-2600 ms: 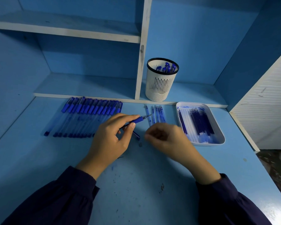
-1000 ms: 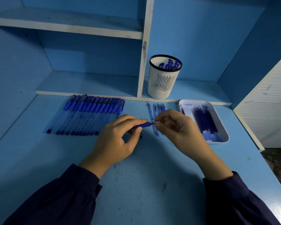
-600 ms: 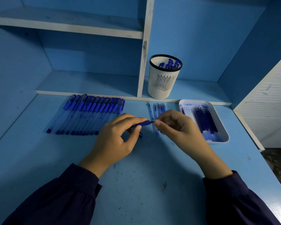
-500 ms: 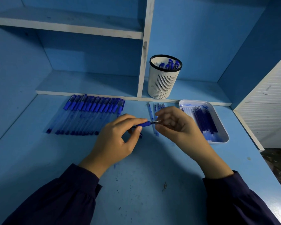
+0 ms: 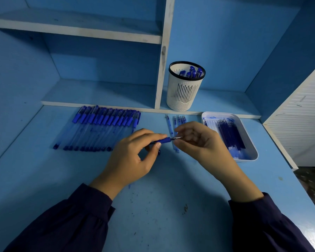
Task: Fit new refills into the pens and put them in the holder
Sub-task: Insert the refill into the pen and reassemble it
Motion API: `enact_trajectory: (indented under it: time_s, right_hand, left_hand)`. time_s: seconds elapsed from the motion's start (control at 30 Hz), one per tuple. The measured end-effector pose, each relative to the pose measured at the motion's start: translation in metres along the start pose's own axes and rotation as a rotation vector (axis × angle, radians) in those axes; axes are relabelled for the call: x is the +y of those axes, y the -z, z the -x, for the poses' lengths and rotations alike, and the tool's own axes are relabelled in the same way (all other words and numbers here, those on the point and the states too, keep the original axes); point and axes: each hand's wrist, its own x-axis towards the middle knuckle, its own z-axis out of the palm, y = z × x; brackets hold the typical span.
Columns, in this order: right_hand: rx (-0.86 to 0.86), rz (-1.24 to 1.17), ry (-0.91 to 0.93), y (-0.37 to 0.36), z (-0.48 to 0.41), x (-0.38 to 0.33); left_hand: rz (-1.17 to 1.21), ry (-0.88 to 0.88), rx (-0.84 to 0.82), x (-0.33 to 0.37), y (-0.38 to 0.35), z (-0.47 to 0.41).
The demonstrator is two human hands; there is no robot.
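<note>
Mid-frame, the left hand [image 5: 133,159] pinched the pen [image 5: 161,141] by its blue grip sleeve between thumb and forefinger. The right hand [image 5: 200,142] curled its fingers about the metal tip, too blurred for us to tell whether it gripped. We judged the pen light, stiff and slender, best held at that sleeve rather than the fine tip; the holder [image 5: 185,95] stood at upper centre.
</note>
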Motion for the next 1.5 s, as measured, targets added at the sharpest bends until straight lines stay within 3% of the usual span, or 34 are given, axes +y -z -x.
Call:
enact_trajectory:
  time_s: [0.53,0.63,0.73,0.83,0.9,1.07,1.2,1.5]
  right_hand:
    - [0.14,0.311,0.23,-0.011,0.003,0.003]
    - [0.179,0.306,0.174,-0.016,0.002,0.005]
    - [0.185,0.144,0.034,-0.022,0.002,0.005]
    - [0.195,-0.051,-0.12,-0.026,0.003,0.004]
    - [0.201,-0.011,-0.156,-0.029,0.003,0.008]
    - [0.102,0.412,0.005,-0.043,0.005,0.019]
    - [0.015,0.591,0.177,-0.051,0.002,0.023]
    - [0.218,0.379,0.124,-0.032,-0.004,0.02]
  left_hand:
    - [-0.007,-0.112,0.096,-0.003,0.002,-0.003]
    - [-0.066,-0.147,0.098,-0.006,0.004,-0.004]
    - [-0.064,-0.117,0.078,-0.011,0.008,-0.004]
    - [0.022,0.002,0.112,-0.011,0.01,-0.005]
    - [0.066,0.084,0.166,-0.012,0.012,-0.006]
    - [0.044,0.148,0.19,-0.017,0.014,-0.007]
    - [0.023,0.135,0.189,-0.016,0.013,-0.006]
    - [0.008,0.133,0.157,-0.013,0.014,-0.005]
